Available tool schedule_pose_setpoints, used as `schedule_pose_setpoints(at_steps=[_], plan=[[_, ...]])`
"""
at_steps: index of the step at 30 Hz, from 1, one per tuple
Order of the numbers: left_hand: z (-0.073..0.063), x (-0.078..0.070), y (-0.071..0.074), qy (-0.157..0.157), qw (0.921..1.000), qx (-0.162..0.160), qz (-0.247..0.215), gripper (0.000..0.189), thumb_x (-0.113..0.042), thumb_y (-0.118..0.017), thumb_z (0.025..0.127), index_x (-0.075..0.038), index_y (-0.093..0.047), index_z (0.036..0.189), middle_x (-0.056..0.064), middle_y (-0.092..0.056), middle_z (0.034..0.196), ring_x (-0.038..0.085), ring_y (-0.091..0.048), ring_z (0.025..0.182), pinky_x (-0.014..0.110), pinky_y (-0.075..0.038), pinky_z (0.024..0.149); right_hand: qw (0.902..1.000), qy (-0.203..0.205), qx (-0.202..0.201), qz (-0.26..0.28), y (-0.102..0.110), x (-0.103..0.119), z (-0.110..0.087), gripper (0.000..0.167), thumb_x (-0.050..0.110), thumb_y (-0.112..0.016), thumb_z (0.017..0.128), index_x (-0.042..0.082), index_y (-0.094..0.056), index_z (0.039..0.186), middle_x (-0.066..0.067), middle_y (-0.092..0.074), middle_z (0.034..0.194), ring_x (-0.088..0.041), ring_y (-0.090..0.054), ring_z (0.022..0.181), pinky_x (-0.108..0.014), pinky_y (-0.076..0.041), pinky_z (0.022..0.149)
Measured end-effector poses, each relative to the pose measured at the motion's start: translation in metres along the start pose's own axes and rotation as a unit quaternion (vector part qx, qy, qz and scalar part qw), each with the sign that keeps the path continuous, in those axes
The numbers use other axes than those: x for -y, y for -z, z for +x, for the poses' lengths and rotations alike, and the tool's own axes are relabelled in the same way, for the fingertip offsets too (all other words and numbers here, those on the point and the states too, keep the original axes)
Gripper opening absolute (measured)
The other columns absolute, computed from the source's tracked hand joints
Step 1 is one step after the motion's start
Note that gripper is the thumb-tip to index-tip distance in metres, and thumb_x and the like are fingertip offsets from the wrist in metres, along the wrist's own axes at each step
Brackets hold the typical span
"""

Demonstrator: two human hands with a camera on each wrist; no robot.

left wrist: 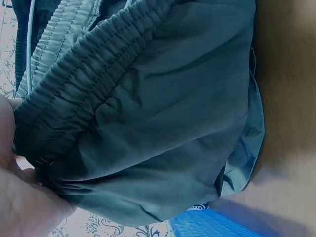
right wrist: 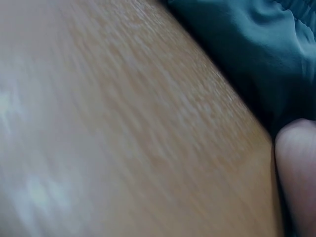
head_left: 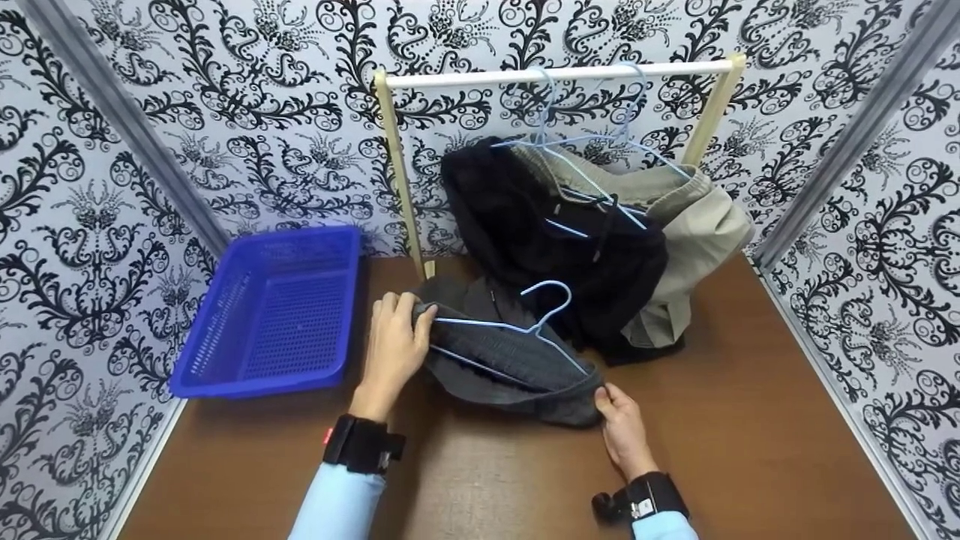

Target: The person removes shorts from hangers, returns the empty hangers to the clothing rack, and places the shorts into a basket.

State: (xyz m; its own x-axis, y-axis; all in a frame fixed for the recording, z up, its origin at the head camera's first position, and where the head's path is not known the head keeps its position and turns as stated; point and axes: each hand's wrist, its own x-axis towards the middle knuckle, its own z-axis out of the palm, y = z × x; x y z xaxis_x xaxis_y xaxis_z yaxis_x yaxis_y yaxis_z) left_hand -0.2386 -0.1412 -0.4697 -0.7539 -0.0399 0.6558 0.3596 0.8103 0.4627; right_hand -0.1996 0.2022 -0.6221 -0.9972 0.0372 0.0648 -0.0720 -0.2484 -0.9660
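Observation:
Dark grey shorts (head_left: 487, 379) with a gathered elastic waistband (left wrist: 94, 74) hang spread between both hands above the table. Inside the waistband sits a light blue wire hanger (head_left: 537, 330), its hook pointing up and free of the rail. My left hand (head_left: 394, 341) pinches the left end of the waistband together with that end of the hanger. At the opposite end my right hand (head_left: 624, 427) grips the waistband between thumb and fingers. Only a thumb of the right hand (right wrist: 298, 168) shows in the right wrist view, beside the cloth.
A rack with a white rail (head_left: 465, 78) stands at the back. Black shorts (head_left: 525, 217) and beige shorts (head_left: 705, 232) hang from it on blue hangers. To the left, a blue plastic basket (head_left: 259, 386) rests on the brown table (head_left: 765, 435). Patterned walls enclose the table.

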Motion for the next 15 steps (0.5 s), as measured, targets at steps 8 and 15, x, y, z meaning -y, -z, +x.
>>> schedule_pose_setpoints(at_steps=[8,15], plan=[[0.004,0.005,0.009,0.003,0.9999,0.006,-0.008,0.017,-0.014,-0.066,0.099,0.001,-0.06,0.094,0.02,-0.057,0.087,0.046,-0.057,0.084,0.056,-0.046,0.076,0.9998,0.006,0.009,0.014,0.0,-0.001,0.0,0.028,0.012,-0.05,0.108,-0.009,-0.065,0.12,0.007,-0.073,0.107,-0.005,-0.066,0.105,-0.02,-0.052,0.095],[0.011,0.012,0.014,0.018,0.9985,0.004,-0.052,0.016,-0.009,-0.066,0.098,0.001,-0.061,0.086,0.017,-0.06,0.077,0.041,-0.062,0.076,0.053,-0.049,0.07,0.9996,0.003,0.003,0.028,-0.001,0.0,0.0,0.023,0.005,-0.048,0.108,0.002,-0.071,0.106,0.006,-0.072,0.101,-0.006,-0.064,0.1,-0.02,-0.051,0.091]])
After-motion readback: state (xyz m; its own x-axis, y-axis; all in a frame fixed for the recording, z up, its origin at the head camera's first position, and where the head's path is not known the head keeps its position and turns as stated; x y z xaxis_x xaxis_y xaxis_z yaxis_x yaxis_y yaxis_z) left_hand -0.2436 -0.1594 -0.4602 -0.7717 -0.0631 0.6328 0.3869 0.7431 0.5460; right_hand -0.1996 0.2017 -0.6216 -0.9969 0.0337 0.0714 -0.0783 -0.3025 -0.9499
